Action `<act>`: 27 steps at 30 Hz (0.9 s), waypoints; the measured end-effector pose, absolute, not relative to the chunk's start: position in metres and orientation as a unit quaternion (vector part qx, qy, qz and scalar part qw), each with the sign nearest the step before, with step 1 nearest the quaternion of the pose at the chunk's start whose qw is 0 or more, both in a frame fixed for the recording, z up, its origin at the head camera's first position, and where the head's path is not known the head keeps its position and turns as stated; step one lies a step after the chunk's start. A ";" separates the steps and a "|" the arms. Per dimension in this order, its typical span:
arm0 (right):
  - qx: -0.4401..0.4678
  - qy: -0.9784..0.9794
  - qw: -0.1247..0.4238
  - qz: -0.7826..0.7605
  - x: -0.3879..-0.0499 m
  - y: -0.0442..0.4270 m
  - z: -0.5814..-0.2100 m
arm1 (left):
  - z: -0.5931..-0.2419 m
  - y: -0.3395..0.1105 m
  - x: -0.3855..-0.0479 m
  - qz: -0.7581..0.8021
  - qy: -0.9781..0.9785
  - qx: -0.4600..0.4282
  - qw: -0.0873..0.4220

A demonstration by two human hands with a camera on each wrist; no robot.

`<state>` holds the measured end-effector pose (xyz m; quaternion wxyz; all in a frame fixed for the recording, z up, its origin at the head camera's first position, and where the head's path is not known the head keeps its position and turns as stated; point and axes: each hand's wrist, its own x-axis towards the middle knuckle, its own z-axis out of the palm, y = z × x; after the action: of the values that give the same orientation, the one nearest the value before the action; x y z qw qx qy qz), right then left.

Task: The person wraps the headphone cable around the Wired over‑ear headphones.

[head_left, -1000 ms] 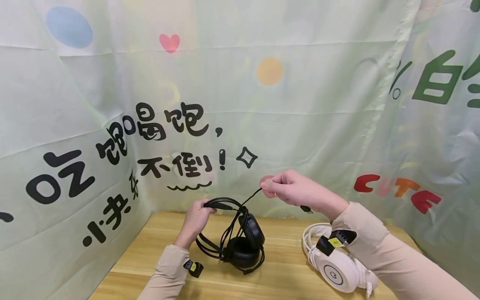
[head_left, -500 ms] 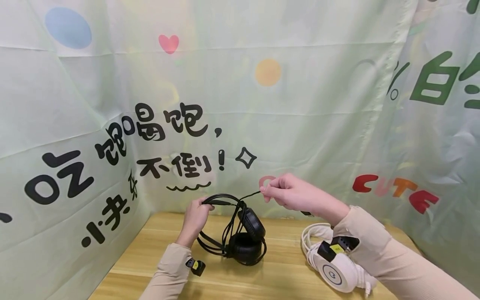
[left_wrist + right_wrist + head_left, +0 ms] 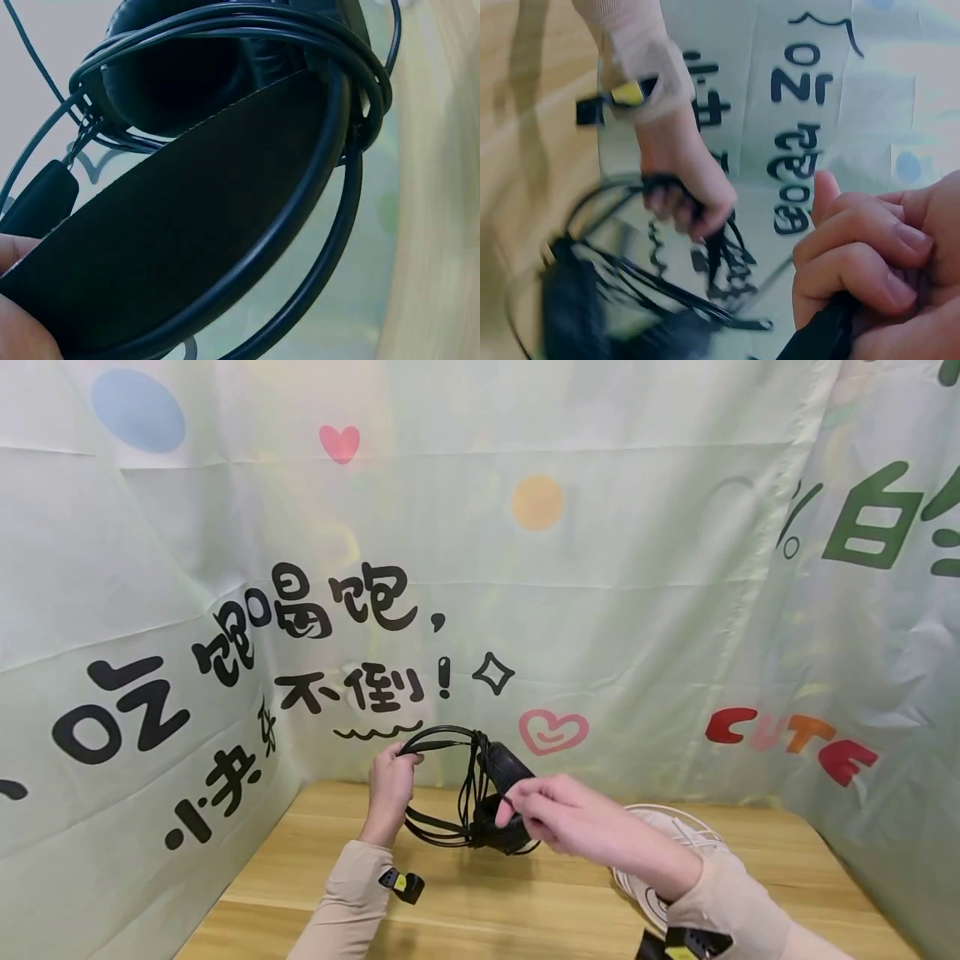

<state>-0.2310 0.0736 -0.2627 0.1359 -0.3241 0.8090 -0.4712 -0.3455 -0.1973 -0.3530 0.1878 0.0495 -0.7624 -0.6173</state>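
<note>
A black over-ear headset (image 3: 507, 768) is held up above the table, its cable wound around the headband and ear cups. My left hand (image 3: 390, 789) grips the headband at its left side; in the left wrist view the thumb and a finger pinch the dark inner strap (image 3: 202, 210). My right hand (image 3: 570, 817) is in front of the ear cups and partly hides them. In the right wrist view its fingers curl round a black cable end (image 3: 821, 334), whose exact kind is mostly hidden. The headset is blurred there.
A white headset (image 3: 637, 885) with a coiled white cable lies on the wooden table (image 3: 285, 877) at the right, partly behind my right forearm. Printed cloth (image 3: 637, 635) hangs behind the table and along both sides.
My right hand has come down and toward me from above the headset, still holding the cable end. My left hand has raised the headset slightly.
</note>
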 end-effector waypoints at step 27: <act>-0.362 0.754 0.089 -0.541 -0.215 0.059 -0.382 | -0.334 -0.192 -0.322 -0.865 -0.492 0.006 0.092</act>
<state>-0.2152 0.0593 -0.3820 0.0892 -0.3616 0.7540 -0.5411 -0.3223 -0.1916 -0.3338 0.0921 0.0061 -0.4924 -0.8655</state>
